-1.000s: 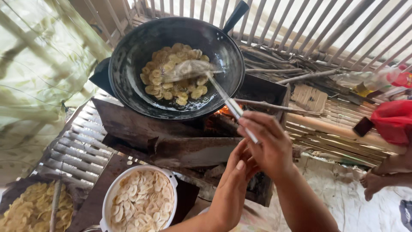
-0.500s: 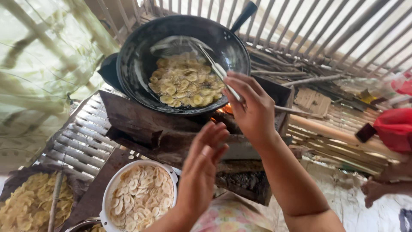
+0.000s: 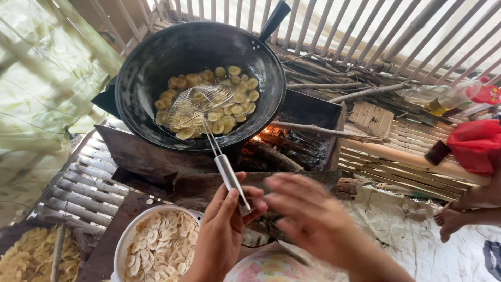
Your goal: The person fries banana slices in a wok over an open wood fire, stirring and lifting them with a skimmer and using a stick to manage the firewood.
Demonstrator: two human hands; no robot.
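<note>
Skimmer handle (image 3: 229,180) switches from right hand to left hand (image 3: 222,232), fingers closed round handle end. Right hand (image 3: 313,219) now off, blurred, fingers loosely spread, empty. Mesh head rests among frying slices (image 3: 219,102) in wok (image 3: 151,68).

left hand (image 3: 224,230): grip closed, fingers curled | right hand (image 3: 308,219): open, blurred

Both forearms are bare, with no sleeves, watch or rings showing on the left hand (image 3: 222,235) or the motion-blurred right hand (image 3: 313,219). Low between them sits a rounded bit of pale floral-print garment cloth (image 3: 266,267), pink and yellow.
</note>
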